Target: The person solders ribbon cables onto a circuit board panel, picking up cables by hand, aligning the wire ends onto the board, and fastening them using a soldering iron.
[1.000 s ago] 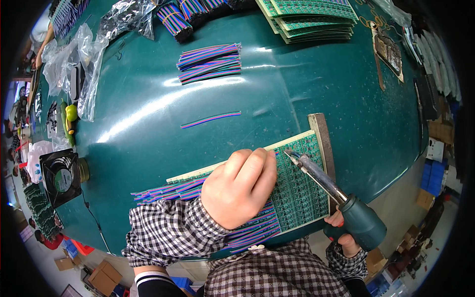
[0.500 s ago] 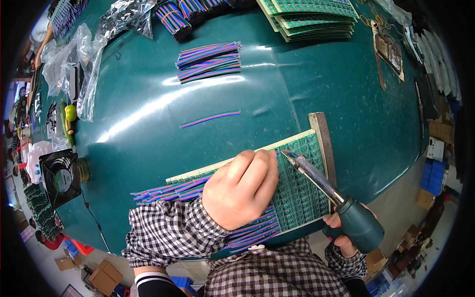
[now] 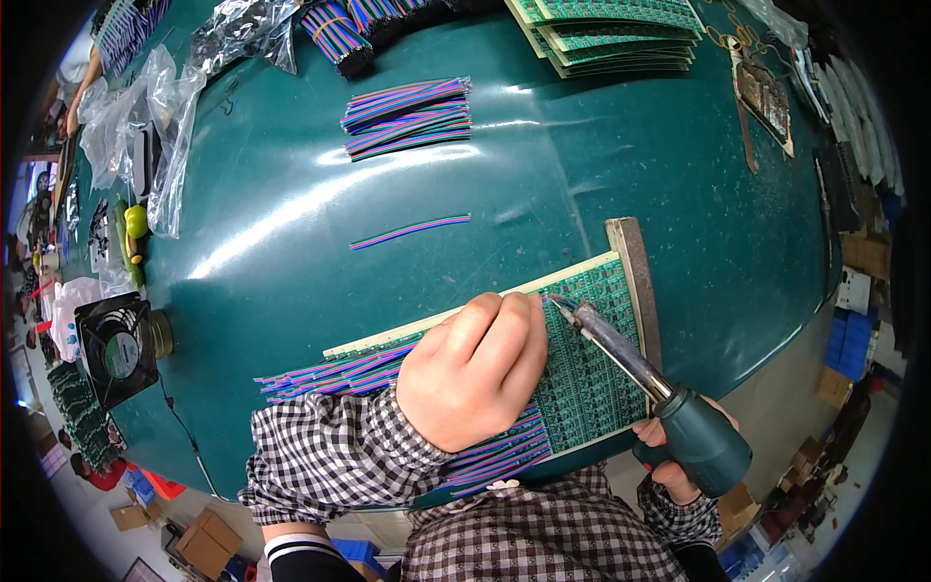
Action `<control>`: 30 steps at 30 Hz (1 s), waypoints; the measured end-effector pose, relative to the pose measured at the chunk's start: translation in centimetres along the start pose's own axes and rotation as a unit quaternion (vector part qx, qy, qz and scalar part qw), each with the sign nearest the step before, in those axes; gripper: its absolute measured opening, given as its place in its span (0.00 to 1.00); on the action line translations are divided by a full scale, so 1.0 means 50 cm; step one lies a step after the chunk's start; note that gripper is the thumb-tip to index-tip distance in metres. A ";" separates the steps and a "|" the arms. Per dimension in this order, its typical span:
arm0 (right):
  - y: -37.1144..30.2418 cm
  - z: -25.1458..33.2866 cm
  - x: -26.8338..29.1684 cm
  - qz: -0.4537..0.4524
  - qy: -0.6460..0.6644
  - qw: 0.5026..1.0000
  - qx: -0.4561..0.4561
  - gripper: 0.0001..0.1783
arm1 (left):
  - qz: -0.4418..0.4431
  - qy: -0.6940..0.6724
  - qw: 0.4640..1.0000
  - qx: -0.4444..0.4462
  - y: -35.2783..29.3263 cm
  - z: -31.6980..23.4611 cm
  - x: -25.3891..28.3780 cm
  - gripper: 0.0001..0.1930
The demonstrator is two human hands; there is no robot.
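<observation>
My left hand [image 3: 472, 373] is closed over the green circuit board panel [image 3: 593, 373], fingertips together near its far edge. It pinches a short multicoloured ribbon wire, mostly hidden, whose end barely shows at the fingertips. In my right hand [image 3: 669, 456] is a soldering iron [image 3: 630, 359] with a dark green pistol-like handle. The iron's tip meets the panel just right of my left fingertips. Many ribbon wires [image 3: 339, 373] lie across the panel's left part, partly under my left hand and sleeve. A grey bar [image 3: 635, 291] runs along the panel's right end.
Ahead on the green tabletop lie a single ribbon wire [image 3: 412, 231] and a pile of ribbon wires [image 3: 407, 118]. Stacked circuit panels [image 3: 621, 39] stand at the back. A black fan [image 3: 121, 351] is at left, near plastic bags [image 3: 175, 126]; a stained tray [image 3: 763, 97] sits far right.
The soldering iron has shifted very slightly at the panel's far edge. Both hands keep nearly the same place and grip.
</observation>
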State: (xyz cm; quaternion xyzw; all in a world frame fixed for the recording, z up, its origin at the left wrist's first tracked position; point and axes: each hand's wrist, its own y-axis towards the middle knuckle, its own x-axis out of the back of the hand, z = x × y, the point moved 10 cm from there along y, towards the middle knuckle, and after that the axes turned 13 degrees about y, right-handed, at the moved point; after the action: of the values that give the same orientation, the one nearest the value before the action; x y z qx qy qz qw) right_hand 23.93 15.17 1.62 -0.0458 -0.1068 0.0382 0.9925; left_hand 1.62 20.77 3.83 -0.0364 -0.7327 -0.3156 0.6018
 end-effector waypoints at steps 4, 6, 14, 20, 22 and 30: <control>-0.005 -0.003 0.007 0.034 -0.030 0.999 -0.012 0.33 | -0.009 0.004 1.000 0.003 0.000 0.000 0.000 0.19; -0.012 -0.008 0.013 0.023 -0.030 0.999 -0.010 0.33 | -0.006 0.005 1.000 0.002 0.001 0.000 0.000 0.19; 0.007 0.004 -0.003 0.021 0.001 0.999 -0.026 0.33 | -0.006 0.005 1.000 0.002 -0.001 0.002 0.000 0.18; 0.003 0.000 -0.003 0.030 -0.008 0.999 -0.033 0.33 | -0.003 0.007 1.000 0.001 -0.002 -0.002 -0.001 0.18; -0.001 -0.001 0.000 0.016 -0.012 0.999 -0.028 0.33 | -0.001 0.005 1.000 0.003 -0.001 -0.001 -0.001 0.18; 0.000 -0.006 -0.001 0.026 0.007 0.999 -0.029 0.31 | 0.002 0.005 1.000 0.003 0.000 0.000 -0.001 0.17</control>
State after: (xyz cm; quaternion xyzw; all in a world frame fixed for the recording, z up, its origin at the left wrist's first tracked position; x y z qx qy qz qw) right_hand 23.94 15.12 1.30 -0.0776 -0.0993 0.0606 0.9902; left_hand 1.66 20.80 3.78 -0.0347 -0.7305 -0.3123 0.6063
